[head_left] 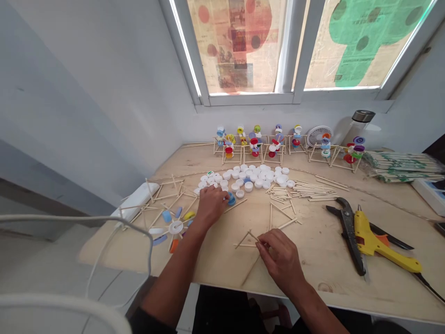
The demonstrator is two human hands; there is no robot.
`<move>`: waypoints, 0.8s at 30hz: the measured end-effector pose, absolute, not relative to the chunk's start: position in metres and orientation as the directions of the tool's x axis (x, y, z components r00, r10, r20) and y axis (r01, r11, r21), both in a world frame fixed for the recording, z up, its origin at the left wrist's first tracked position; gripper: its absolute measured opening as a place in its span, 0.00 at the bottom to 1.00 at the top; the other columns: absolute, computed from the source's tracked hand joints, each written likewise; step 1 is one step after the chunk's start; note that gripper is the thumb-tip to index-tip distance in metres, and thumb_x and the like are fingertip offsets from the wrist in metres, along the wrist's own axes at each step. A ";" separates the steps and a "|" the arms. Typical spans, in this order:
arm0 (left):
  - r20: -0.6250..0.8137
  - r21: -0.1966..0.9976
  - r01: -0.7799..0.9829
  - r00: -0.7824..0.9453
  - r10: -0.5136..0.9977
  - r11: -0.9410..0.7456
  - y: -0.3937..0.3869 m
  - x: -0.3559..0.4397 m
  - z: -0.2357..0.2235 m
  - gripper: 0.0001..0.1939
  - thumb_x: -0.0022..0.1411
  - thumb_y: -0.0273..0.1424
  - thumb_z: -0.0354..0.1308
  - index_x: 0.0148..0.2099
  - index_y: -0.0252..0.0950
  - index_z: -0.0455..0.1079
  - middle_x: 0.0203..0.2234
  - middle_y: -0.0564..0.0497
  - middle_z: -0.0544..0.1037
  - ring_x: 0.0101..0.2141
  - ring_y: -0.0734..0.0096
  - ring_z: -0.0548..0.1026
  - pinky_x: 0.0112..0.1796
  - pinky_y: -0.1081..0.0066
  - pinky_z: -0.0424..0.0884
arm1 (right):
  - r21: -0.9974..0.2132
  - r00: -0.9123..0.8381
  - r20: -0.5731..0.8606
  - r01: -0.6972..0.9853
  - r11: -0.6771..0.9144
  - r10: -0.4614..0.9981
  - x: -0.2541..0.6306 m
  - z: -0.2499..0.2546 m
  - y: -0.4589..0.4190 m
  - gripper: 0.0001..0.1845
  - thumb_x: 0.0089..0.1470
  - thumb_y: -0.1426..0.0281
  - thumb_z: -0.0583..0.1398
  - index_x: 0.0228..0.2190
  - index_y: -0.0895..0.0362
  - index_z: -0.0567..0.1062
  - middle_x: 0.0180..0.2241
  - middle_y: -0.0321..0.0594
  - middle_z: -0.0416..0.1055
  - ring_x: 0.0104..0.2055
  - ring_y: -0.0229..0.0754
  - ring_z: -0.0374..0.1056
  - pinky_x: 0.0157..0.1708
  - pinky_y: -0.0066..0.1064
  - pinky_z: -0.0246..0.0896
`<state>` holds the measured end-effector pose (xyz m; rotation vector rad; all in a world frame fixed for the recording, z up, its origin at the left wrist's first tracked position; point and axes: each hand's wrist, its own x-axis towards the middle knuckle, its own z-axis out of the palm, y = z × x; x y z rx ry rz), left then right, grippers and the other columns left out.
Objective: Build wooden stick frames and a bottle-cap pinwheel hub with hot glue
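Note:
My left hand (210,207) rests at the front edge of a heap of white plastic bottle caps (250,176), its fingertips by a blue bottle cap (231,200). Whether it grips anything is hidden by the fingers. My right hand (281,260) pinches the end of a thin wooden stick (253,236), part of a loose triangle of sticks (245,244) lying on the plywood table (313,246). To the left of my left hand lies a wheel of coloured caps and sticks (175,227).
Several stick-and-cap models (253,144) stand along the back wall beside a small white fan (319,136) and a bottle (358,127). A yellow glue gun (375,243) and black-handled shears (349,232) lie at right. Loose sticks (313,190) and stick bundles (399,167) lie behind them.

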<state>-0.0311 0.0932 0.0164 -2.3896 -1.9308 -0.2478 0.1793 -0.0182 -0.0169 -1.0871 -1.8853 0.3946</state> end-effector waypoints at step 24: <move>0.105 -0.005 0.954 0.299 0.948 -0.301 0.178 0.034 0.017 0.11 0.50 0.20 0.52 0.28 0.37 0.75 0.31 0.43 0.78 0.41 0.55 0.69 0.42 0.59 0.56 | -0.649 -0.194 0.532 0.531 0.545 0.824 0.179 -0.019 -0.017 0.05 0.56 0.73 0.55 0.29 0.56 0.69 0.25 0.38 0.68 0.29 0.38 0.62 0.30 0.30 0.56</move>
